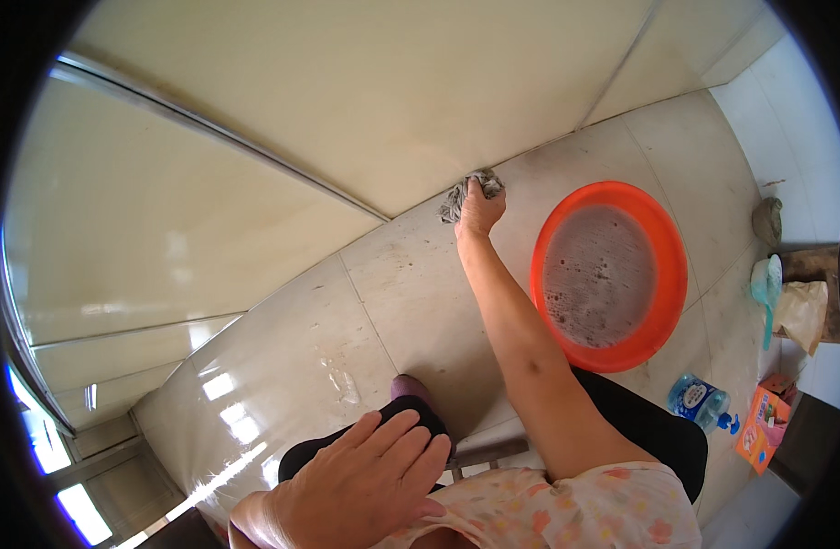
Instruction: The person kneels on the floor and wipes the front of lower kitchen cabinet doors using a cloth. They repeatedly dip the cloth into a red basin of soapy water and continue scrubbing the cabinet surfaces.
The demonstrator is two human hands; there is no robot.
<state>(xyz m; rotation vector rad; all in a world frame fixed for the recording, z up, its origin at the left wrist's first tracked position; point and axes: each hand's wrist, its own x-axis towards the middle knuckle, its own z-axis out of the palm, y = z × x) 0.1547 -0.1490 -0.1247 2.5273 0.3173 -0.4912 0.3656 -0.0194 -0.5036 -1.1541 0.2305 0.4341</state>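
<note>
My right hand [482, 209] grips a crumpled grey cloth [453, 206] down at the floor, against the bottom edge of a glossy cream panel [392, 103]. Part of the cloth is hidden by the fingers. To the right of that forearm stands an orange plastic basin [669, 302], holding cloudy, sudsy water [598, 267]. My left hand [372, 473] is close to my body, above my bent leg, with its back showing and its fingers a little apart. It holds nothing; whether it touches the leg cannot be told.
A blue pump bottle [697, 401] and an orange box [764, 425] are at the lower right. Beyond them are a turquoise scoop [766, 281], a pale packet [807, 312] and a dark lump [767, 221] by the white wall. Water [341, 381] wets the tiled floor [420, 295]. A stool [492, 453] shows beneath me.
</note>
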